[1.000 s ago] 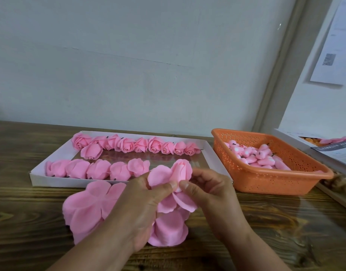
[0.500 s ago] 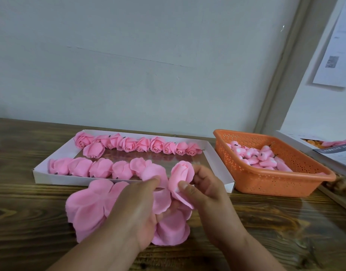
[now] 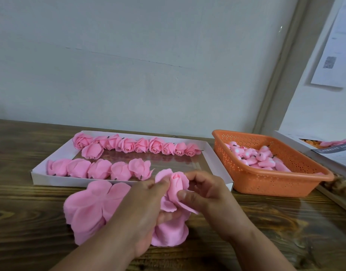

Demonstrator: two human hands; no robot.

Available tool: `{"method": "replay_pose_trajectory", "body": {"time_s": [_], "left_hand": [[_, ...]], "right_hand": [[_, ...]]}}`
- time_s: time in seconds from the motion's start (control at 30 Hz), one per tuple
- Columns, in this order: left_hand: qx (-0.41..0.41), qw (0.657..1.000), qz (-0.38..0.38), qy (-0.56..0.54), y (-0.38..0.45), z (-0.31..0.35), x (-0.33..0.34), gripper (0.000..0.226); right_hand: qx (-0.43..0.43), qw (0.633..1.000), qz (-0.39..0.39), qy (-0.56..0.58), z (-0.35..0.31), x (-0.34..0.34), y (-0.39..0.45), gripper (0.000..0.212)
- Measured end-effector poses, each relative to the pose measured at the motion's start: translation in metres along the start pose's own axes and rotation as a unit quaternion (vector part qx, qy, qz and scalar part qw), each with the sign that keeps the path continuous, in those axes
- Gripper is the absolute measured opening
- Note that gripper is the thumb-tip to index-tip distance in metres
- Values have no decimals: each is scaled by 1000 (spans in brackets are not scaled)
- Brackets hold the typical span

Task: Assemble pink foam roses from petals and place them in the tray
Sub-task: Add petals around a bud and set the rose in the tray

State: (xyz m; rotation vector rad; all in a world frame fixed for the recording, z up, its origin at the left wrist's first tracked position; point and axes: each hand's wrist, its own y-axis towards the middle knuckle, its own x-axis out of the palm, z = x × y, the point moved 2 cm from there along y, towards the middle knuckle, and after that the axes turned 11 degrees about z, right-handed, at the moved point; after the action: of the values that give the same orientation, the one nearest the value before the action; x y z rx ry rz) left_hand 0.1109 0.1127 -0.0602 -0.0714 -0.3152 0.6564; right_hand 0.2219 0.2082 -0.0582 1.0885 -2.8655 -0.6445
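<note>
1. Head view, the grip: your left hand [image 3: 148,202] and right hand [image 3: 205,194] both pinch the half-made rose [image 3: 177,184], just in front of the white tray's [image 3: 209,153] near wall. The left fingertips [image 3: 164,182] press a petal against the bud; the right thumb sits on the petal that flares out below.

2. Head view, where things lie: loose petal sheets [image 3: 94,208] rest on the wooden table [image 3: 266,222], in front of the tray and partly under your left hand. Inside the tray, a row of finished roses [image 3: 141,145] runs along the far wall and a shorter row [image 3: 98,169] along the near wall. The orange basket [image 3: 285,184] of small buds stands just right of the tray.

3. What could go wrong: the foam looks thin and soft, so squeezing hard would likely crease or tear a petal. If either pinch loosens, the wrapped layers would probably spring open. Your right forearm is near the tray's front corner; a wide swing could nudge the tray and disturb the rows.

4. Hard to make out: your left palm hides the rose's base, so you cannot tell how many petals are wrapped or whether a stem is there. The lower petals merge with the sheets beneath. At the frame's right edge, beyond the basket, a box [image 3: 324,151] is cut off.
</note>
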Motion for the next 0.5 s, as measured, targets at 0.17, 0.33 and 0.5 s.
{"method": "replay_pose_trajectory", "body": {"time_s": [0.17,0.33,0.5], "left_hand": [[23,1000,-1,6,0,-1,2,32],[36,999,-12,30,-1,2,3,40],[57,996,-32,66,-1,5,1,37]], "right_hand": [[-20,999,20,-27,-1,-1,1,17],[-16,999,17,-35,1,0,0,20],[9,999,35,-22,5,-1,1,45]]}}
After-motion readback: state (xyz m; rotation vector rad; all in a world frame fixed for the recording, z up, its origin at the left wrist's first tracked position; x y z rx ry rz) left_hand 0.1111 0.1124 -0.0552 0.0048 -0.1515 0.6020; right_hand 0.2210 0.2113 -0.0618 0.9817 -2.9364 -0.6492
